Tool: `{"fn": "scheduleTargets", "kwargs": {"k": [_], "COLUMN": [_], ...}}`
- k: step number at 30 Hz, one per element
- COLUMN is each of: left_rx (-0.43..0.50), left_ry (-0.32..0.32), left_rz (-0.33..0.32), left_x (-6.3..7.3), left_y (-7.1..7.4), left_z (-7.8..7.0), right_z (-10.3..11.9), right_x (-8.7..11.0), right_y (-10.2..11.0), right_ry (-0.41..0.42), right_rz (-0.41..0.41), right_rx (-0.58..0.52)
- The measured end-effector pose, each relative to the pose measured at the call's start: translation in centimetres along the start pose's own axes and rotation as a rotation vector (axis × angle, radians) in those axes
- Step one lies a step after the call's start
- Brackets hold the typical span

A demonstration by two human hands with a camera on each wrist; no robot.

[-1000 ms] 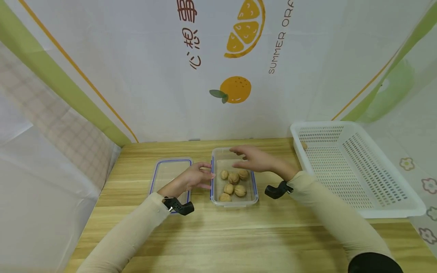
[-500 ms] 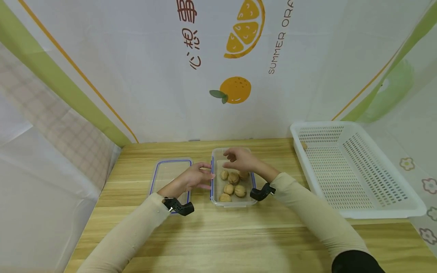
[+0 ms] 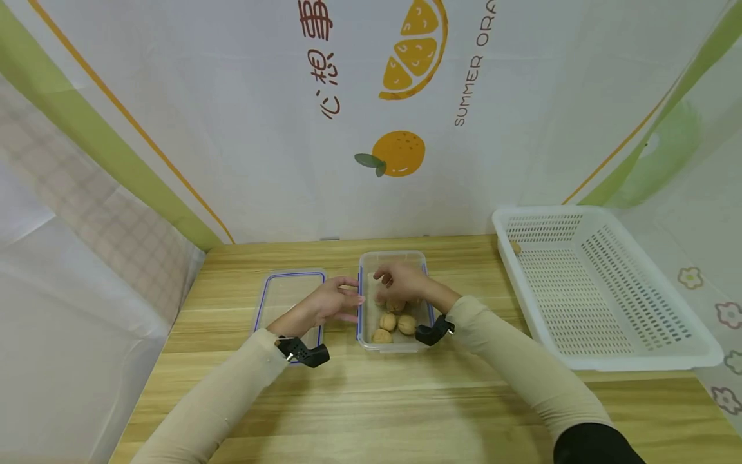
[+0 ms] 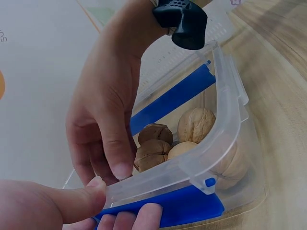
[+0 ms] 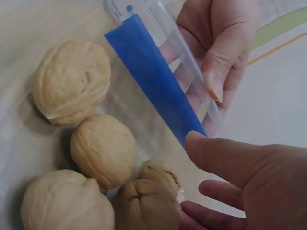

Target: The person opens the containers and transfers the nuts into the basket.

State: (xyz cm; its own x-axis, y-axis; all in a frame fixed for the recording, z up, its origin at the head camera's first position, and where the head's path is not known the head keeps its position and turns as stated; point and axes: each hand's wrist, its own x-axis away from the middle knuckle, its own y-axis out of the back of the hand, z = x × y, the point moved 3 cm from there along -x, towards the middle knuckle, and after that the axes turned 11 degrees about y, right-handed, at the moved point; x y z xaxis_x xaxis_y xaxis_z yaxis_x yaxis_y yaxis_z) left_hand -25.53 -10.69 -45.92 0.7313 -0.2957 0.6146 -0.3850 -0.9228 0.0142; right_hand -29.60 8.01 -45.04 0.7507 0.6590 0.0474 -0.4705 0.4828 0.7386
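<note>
A clear plastic food container [image 3: 397,348] with blue seals or latches along its sides holds several walnuts [image 3: 381,336]. My left hand [image 3: 333,301] grips its left wall. The left wrist view shows that thumb at the rim and the fingers against the blue strip [image 4: 168,211] outside. Over the container's middle, my right hand [image 3: 402,281] reaches down with loosely bent fingers. In the right wrist view its thumb and fingers are apart, close to a darker walnut [image 5: 146,206], with nothing seen between them. In the head view this hand partly hides the upper walnuts.
A clear lid with a blue seal [image 3: 294,275] lies on the wooden table [image 3: 371,412], left of the container and partly under the left forearm. At right stands a white perforated basket [image 3: 655,362] with one walnut [image 3: 516,247] visible at its left wall. A printed cloth hangs behind.
My right hand has moved left and down into the container, over the upper walnuts. My left hand stays at the container's left wall.
</note>
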Motion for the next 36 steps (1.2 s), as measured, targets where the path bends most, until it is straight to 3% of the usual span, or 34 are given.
{"fn": "scheduleTargets", "kwargs": {"k": [6, 31, 36], "left_rx": [-0.005, -0.005, -0.010], "left_ry": [-0.001, 0.008, 0.007], "left_rz": [0.000, 0.004, 0.005], "left_x": [-0.1, -0.1, -0.1], "left_y": [0.0, 0.1, 0.1], "left_z": [0.2, 0.1, 0.1], "right_z": [-0.2, -0.6, -0.5], "right_x": [-0.3, -0.9, -0.8], "right_y": [-0.9, -1.5, -1.4], "right_ry": [-0.037, 0.013, 0.061], "right_rz": [0.029, 0.056, 0.057], "right_rx": [-0.020, -0.003, 0.003]}}
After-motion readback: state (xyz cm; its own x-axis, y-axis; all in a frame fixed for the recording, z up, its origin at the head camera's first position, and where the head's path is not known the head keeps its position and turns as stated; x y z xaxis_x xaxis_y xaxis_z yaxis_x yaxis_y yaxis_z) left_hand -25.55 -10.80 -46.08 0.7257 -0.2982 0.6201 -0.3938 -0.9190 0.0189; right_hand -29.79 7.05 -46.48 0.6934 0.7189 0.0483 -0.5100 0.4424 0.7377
